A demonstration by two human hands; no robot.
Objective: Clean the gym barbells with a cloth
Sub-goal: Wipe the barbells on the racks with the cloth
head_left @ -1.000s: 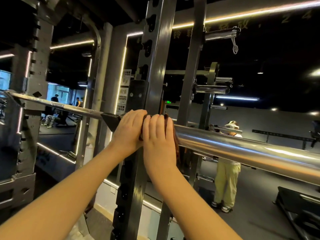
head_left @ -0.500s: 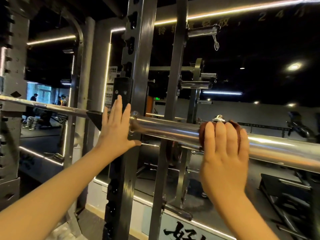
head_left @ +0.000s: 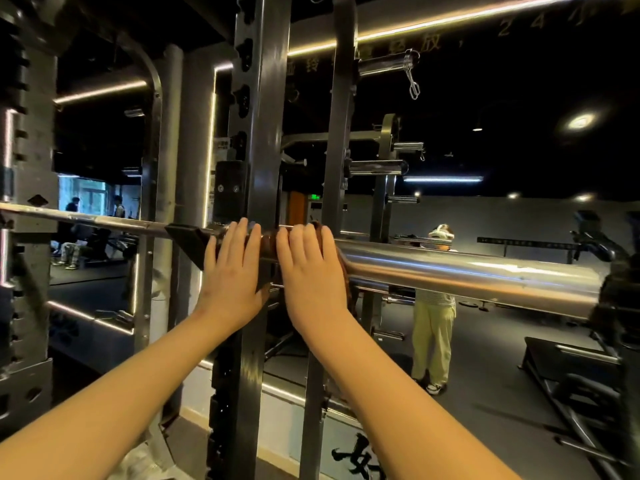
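Note:
A shiny steel barbell lies level across the rack at chest height, its thick sleeve running to the right and its thin shaft to the left. My right hand is wrapped over the sleeve's inner end, pressing a brown cloth around it. My left hand rests beside it with straight fingers laid flat over the collar, touching the cloth's left edge. Most of the cloth is hidden under my hands.
Dark rack uprights with holes stand right behind the bar, and a black hook carries the shaft. Plate pegs stick out further back. A person in yellow trousers stands on the floor behind. A bench sits low at the right.
My right hand has slid the cloth back left along the sleeve to the collar, ending next to my left hand, which stayed near the collar.

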